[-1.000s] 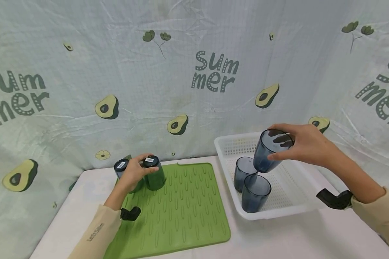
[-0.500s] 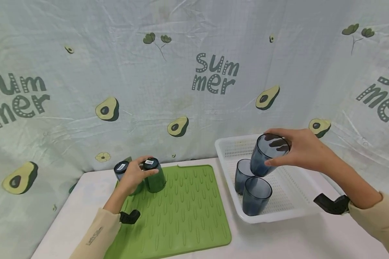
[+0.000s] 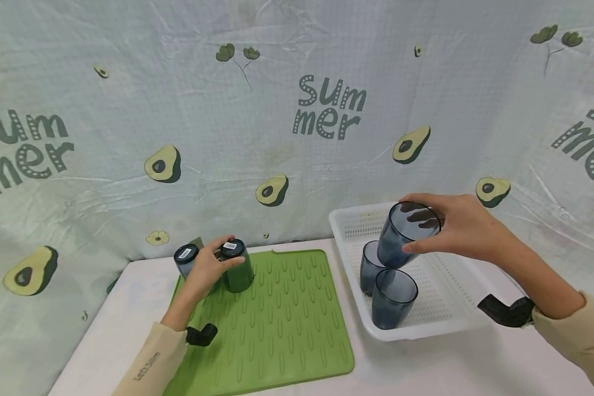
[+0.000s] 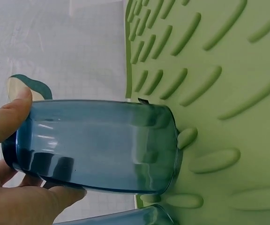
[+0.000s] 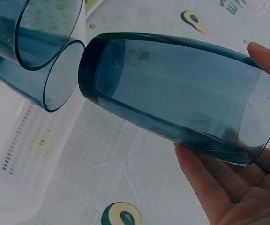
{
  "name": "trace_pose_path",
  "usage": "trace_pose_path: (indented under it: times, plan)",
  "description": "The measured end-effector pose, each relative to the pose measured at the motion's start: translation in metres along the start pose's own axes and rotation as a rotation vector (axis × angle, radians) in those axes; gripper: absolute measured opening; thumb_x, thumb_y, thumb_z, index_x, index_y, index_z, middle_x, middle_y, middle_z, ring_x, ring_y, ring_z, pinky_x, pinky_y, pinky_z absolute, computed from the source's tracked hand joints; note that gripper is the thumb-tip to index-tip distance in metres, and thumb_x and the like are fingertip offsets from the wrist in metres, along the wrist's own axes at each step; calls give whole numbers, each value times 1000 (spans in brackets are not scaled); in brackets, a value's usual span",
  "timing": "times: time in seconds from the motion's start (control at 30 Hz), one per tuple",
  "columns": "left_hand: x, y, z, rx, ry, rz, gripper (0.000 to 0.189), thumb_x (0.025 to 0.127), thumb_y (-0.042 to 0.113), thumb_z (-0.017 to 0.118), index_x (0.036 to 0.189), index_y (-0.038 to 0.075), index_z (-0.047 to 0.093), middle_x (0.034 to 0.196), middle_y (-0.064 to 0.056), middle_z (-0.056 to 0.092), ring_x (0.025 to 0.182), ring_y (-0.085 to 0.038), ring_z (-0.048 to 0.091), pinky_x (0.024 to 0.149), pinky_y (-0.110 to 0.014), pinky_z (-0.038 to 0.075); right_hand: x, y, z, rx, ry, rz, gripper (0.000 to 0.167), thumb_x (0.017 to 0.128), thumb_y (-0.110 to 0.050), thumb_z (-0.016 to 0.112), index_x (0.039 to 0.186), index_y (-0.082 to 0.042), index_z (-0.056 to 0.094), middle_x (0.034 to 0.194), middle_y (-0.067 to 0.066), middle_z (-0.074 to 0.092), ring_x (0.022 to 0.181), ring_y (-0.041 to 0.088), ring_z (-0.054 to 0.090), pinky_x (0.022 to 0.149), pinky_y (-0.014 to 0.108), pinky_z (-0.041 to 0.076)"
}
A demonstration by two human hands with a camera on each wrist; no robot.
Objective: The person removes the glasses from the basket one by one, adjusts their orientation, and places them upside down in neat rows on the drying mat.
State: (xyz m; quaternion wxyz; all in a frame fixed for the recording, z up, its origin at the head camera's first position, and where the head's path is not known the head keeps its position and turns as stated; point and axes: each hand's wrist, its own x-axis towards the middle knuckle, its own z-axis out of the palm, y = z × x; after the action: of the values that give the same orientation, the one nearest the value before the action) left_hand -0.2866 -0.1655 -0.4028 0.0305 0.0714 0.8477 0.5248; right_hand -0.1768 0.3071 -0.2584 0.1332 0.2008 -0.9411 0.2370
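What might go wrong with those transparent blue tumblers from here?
The tilted transparent blue tumbler is gripped near its rim by the right hand, so it might slip. Its base hangs close to, perhaps touching, the two transparent blue tumblers in the white perforated basket; lowering it could knock them.

Beige sleeves (image 3: 162,346), the left with dark lettering (image 3: 146,367), sit beside black wrist devices (image 3: 506,312).

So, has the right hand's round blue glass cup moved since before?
Yes: the cup shifted slightly left, judged against the white rectangular plastic basket.
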Motion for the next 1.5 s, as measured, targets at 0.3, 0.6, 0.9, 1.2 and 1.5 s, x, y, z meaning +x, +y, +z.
trace_pose_path:
  times: [0.3, 0.6, 0.9, 1.2, 1.5]
  plan:
    - [-7, 8, -10, 105, 1, -2, 74, 96, 23, 74, 158, 8, 36, 158, -26, 33, 134, -45, 44, 103, -61, 45, 2, -7, 1, 46, 10, -34, 75, 71, -40, 94, 136, -16, 64, 122, 5, 72, 101, 23, 74, 75, 24, 59]
    - [-10, 14, -13, 227, 1, 88, 87, 96, 17, 73, 162, 5, 18, 162, -28, 25, 146, -52, 25, 112, -66, 34, -3, -9, 3, 74, 9, -32, 76, 71, -39, 94, 136, -16, 64, 121, 6, 73, 100, 24, 74, 73, 25, 59]
    - [-25, 25, -6, 433, 20, 268, 80, 92, 8, 76, 157, -2, 30, 157, -30, 32, 142, -52, 32, 107, -67, 38, -2, -12, 4, 78, 6, -41, 78, 70, -38, 95, 137, -12, 63, 121, 6, 72, 101, 25, 74, 75, 24, 59]
    - [-31, 35, 2, 465, 33, 357, 74, 89, 8, 79, 152, -1, 40, 153, -28, 39, 141, -48, 36, 109, -66, 38, -2, -13, 2, 56, 14, -63, 77, 70, -39, 95, 136, -14, 64, 120, 4, 73, 99, 21, 75, 75, 25, 60]
    - [-42, 43, 16, 435, 16, 424, 74, 87, 7, 81, 151, 2, 44, 152, -25, 43, 140, -46, 40, 107, -64, 41, -2, -15, 5, 73, 6, -66, 76, 70, -41, 94, 135, -15, 64, 121, 4, 72, 101, 21, 74, 76, 27, 60]
